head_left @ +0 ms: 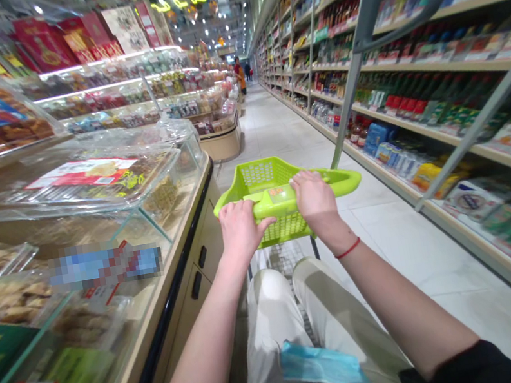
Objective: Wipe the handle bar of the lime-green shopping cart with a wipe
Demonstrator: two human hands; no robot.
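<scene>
Both my hands are clamped on the lime-green handle (261, 198) of a shopping cart, set apart from each other: my left hand (243, 233) is nearer the display worktop (174, 262), and my right hand (316, 201) is nearer the shelves (435, 67). The handle's long axis runs crosswise straight ahead of me, level within reach of both arms, with the green basket (265, 177) just beyond it
</scene>
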